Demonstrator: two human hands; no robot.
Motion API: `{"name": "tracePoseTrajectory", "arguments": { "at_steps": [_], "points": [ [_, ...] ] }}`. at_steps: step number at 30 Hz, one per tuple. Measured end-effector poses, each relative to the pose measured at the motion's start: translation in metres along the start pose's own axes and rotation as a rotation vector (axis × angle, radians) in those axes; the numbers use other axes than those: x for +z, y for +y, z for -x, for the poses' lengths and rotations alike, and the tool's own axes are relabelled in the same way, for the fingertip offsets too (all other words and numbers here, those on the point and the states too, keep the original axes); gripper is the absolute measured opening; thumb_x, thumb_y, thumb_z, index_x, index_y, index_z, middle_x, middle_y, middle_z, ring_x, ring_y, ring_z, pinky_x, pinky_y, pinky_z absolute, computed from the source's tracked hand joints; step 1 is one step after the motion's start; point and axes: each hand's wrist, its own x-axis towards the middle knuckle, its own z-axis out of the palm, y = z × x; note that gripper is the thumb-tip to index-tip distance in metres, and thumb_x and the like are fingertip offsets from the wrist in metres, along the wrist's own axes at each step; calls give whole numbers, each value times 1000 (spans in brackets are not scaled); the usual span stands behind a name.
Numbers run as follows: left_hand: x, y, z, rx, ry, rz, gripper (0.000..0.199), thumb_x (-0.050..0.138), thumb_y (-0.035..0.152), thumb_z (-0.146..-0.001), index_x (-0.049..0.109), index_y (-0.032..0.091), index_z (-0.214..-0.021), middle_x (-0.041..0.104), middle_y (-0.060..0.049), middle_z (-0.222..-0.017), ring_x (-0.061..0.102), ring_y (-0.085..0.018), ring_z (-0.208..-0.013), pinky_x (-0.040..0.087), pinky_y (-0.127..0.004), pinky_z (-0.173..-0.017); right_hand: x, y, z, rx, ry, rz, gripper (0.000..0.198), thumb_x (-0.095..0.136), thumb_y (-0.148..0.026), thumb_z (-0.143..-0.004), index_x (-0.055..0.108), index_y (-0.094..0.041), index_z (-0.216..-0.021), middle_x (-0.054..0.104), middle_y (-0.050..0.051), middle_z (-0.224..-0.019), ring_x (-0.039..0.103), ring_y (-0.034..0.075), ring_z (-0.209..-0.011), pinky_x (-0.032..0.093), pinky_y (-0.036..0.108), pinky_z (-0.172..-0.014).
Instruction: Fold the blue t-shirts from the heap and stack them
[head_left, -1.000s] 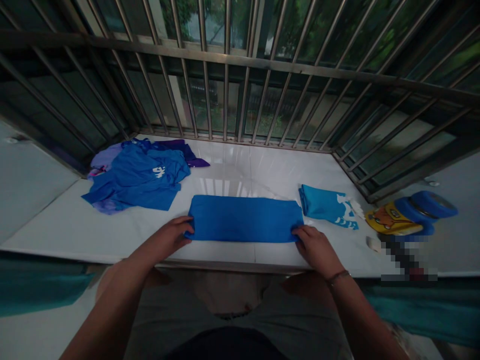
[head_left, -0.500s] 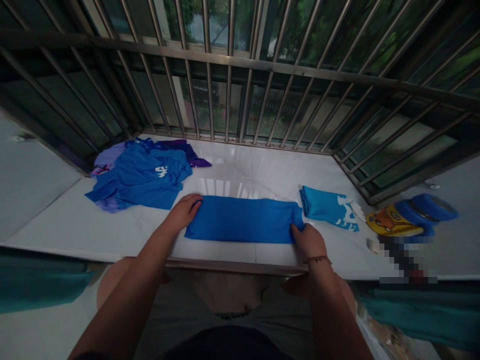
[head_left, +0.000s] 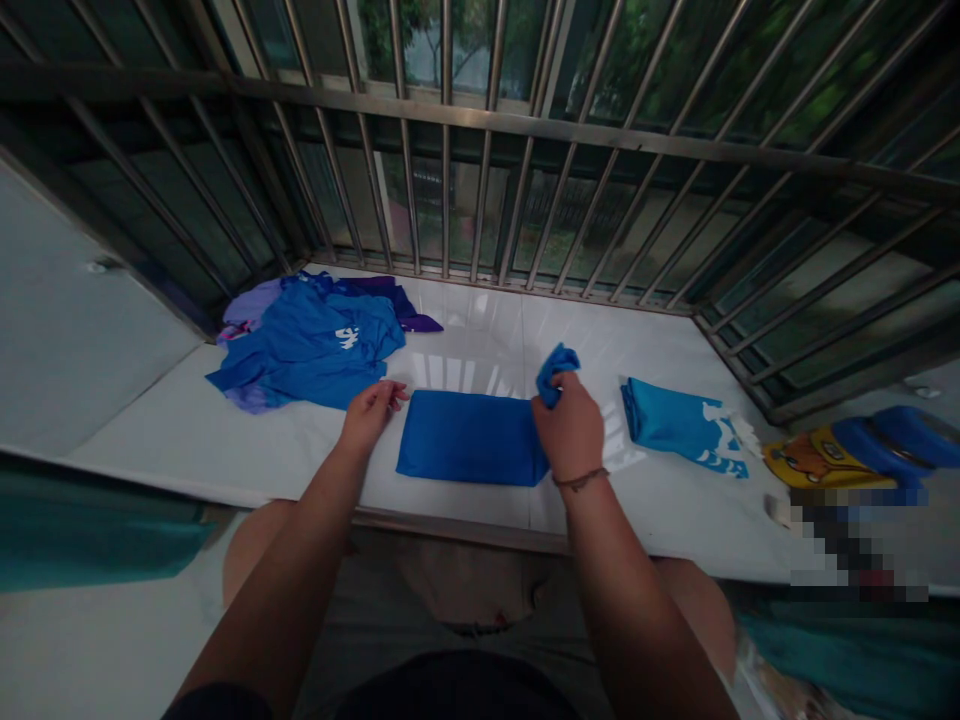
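Observation:
A folded blue garment (head_left: pixel 469 440) lies flat in a band on the white ledge in front of me. My right hand (head_left: pixel 571 430) is closed on its right end, which is lifted off the ledge, with bunched cloth rising above the fingers. Beside the garment's left edge rests my left hand (head_left: pixel 369 412), fingers slightly apart and holding nothing. To the right sits a folded turquoise garment (head_left: pixel 667 415) with a white print.
A loose pile of blue and purple clothes (head_left: pixel 315 340) lies at the left. Metal window bars (head_left: pixel 487 120) border the ledge's far side. At the right lies a blue and yellow container (head_left: pixel 847 445), with a blurred-out patch below it. Teal cloth (head_left: pixel 90 520) hangs along the front.
My right hand has lifted the garment's right end and brought it leftward, so the flat part is shorter. My left hand has let go of the left end. The view has shifted slightly.

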Motion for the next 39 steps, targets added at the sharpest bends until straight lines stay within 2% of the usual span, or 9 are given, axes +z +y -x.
{"name": "tracePoseTrajectory", "arguments": {
  "at_steps": [4, 7, 14, 19, 21, 25, 28, 33, 39],
  "points": [
    [2, 1, -2, -34, -86, 59, 88, 40, 93, -97, 78, 16, -117, 84, -15, -99, 71, -22, -74, 50, -33, -62, 52, -81, 36, -437, -233, 58, 19, 56, -20, -106, 68, -21, -121, 76, 13, -121, 67, 31, -113, 52, 42, -95],
    [4, 5, -3, -9, -95, -76, 82, 50, 93, -93, 79, 20, -114, 83, -10, -93, 73, -25, -80, 55, -36, -69, 91, -109, 73, -631, -434, 137, 26, 46, -19, -114, 67, -21, -129, 75, 13, -126, 66, 31, -113, 53, 43, -92],
    [11, 6, -8, -12, -49, -258, 53, 74, 71, -84, 76, 23, -107, 74, 0, -73, 69, -22, -70, 51, -33, -66, 124, -82, 113, -822, -438, 92, 24, 50, -24, -116, 73, -21, -123, 75, 10, -136, 60, 28, -128, 49, 47, -111],
    [13, 3, -9, 31, 42, -345, 37, 73, 53, -91, 73, 24, -114, 82, -6, -103, 74, -23, -82, 57, -34, -77, 109, -62, 121, -1102, -562, -18, 25, 65, -43, -113, 77, -23, -106, 80, 5, -122, 64, 25, -123, 46, 43, -114],
    [13, 3, -7, 54, 91, -369, 36, 69, 51, -95, 71, 23, -118, 81, -7, -110, 74, -23, -85, 58, -36, -82, 97, -53, 117, -994, -527, 3, 32, 59, -45, -115, 76, -23, -100, 80, 6, -108, 67, 25, -110, 51, 40, -102],
    [12, 6, -1, 135, 167, -364, 38, 58, 57, -102, 71, 23, -115, 77, -9, -112, 72, -24, -94, 59, -37, -88, 78, -28, 91, -344, -213, 148, 37, 52, -51, -115, 72, -20, -116, 76, 17, -112, 71, 31, -103, 55, 41, -88],
    [12, 9, 2, 199, 77, -374, 41, 67, 62, -98, 71, 25, -117, 74, -9, -118, 71, -25, -99, 60, -38, -92, 76, -8, 70, -32, -269, 237, 52, 67, -62, -106, 67, -15, -127, 75, 24, -116, 75, 35, -101, 57, 40, -79],
    [14, 9, 2, 338, -78, -480, 35, 70, 53, -97, 71, 25, -118, 71, -10, -126, 69, -30, -118, 56, -45, -111, 78, 10, 44, 143, -515, 127, 49, 78, -56, -99, 71, -13, -121, 79, 23, -114, 78, 35, -109, 56, 38, -84],
    [14, 9, 2, 311, -26, -459, 33, 67, 51, -99, 70, 24, -118, 72, -10, -121, 71, -27, -103, 59, -42, -100, 74, 29, 30, 77, -568, -37, 24, 74, -41, -97, 70, -21, -84, 78, 8, -87, 75, 24, -86, 48, 30, -71]
  ]
}}
